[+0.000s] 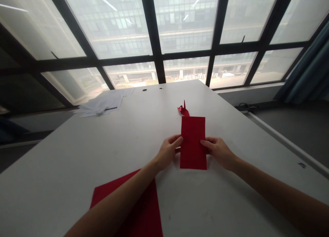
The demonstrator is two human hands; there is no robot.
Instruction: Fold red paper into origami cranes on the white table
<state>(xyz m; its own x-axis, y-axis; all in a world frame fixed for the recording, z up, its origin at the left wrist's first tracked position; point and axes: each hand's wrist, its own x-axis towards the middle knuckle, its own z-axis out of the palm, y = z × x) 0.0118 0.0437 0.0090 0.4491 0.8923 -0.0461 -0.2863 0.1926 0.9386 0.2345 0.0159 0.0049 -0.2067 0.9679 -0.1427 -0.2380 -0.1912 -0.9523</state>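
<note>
Over white table [123,137], pinching red paper [193,144] with left hand [166,152] and right hand [221,152]; likely light, crease-prone, best held by side edges.

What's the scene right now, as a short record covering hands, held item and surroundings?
left hand: pinches left edge of red paper
right hand: pinches its right edge
just beyond paper: folded red figure
near left: larger red sheet, partly hidden
far left: loose white papers
surface: white table

Plain red held paper [193,143] — white tabletop [123,141] — black window frames [155,35]
</note>
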